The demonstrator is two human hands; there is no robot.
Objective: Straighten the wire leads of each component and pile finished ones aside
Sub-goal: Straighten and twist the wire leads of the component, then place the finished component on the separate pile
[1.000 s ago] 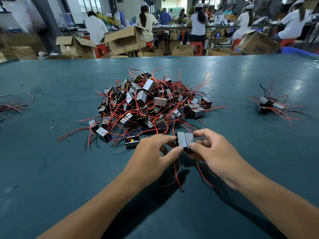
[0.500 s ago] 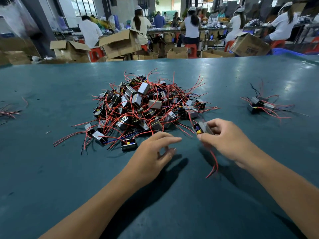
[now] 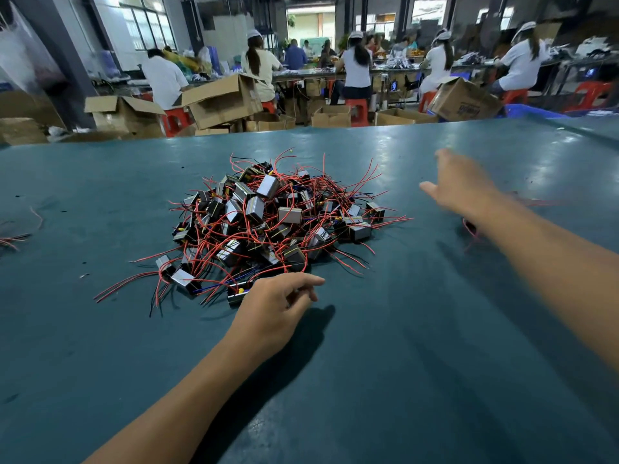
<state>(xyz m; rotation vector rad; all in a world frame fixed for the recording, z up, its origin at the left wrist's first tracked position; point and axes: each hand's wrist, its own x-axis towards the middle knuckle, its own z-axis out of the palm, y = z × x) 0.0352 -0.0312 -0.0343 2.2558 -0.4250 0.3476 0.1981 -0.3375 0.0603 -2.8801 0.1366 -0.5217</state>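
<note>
A big pile [image 3: 274,226] of small parts with red wires sits in the middle of the green table [image 3: 402,363]. The left hand [image 3: 273,309] rests at the near edge of the pile, fingers loosely bent and holding nothing. The right hand [image 3: 464,184] is blurry, stretched out flat and empty to the far right, with a few red wires [image 3: 470,234] showing beside its arm.

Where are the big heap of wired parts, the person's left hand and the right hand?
heap of wired parts [image 3: 268,222]: head view, on a grey block near its middle.
left hand [image 3: 271,306]: head view, on the back of the hand.
right hand [image 3: 464,185]: head view, on the back of the hand.
</note>
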